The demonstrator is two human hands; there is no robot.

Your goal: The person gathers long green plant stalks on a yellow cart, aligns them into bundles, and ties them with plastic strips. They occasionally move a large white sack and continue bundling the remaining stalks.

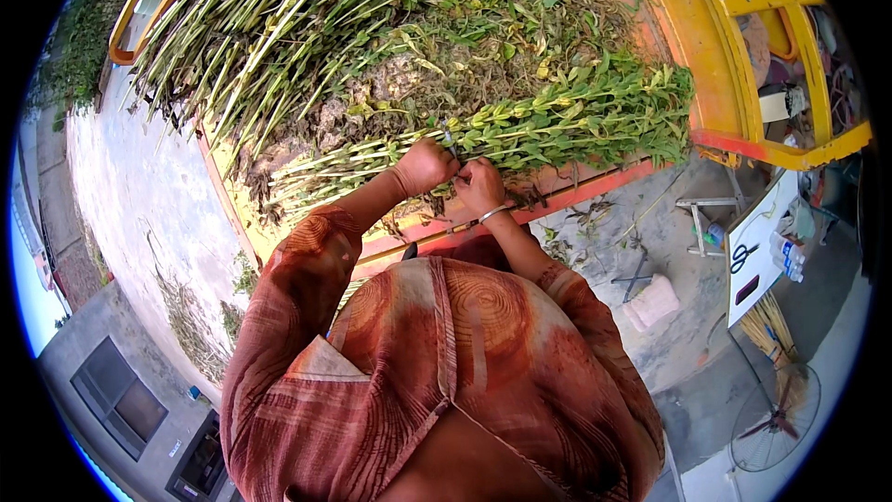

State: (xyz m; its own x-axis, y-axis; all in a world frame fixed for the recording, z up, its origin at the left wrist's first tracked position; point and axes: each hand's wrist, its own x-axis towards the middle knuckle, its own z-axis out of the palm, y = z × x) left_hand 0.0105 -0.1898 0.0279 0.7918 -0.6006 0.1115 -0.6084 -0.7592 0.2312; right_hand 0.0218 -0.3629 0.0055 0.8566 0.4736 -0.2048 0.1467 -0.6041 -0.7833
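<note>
A bundle of green, podded stalks that look like sesame (576,121) lies across the orange bed (595,184) in front of me, leafy tops to the right and cut stems to the left. My left hand (427,167) is closed at the bundle's near side, around its middle. Beside it, slightly nearer to me and to the right, my right hand (479,188) is pinched closed, a bracelet on its wrist. Between the two runs a thin pale strip (448,138) that crosses the stalks. The fingers hide its ends, and both hands seem to grip it.
A large heap of loose stalks (279,28) fills the bed's far left, with withered leaves (400,79) alongside. Yellow metal framing (743,102) borders the right. Lower right stand a white table (757,242) holding scissors (743,257), a pink cloth-like block (652,302) and a fan (776,418).
</note>
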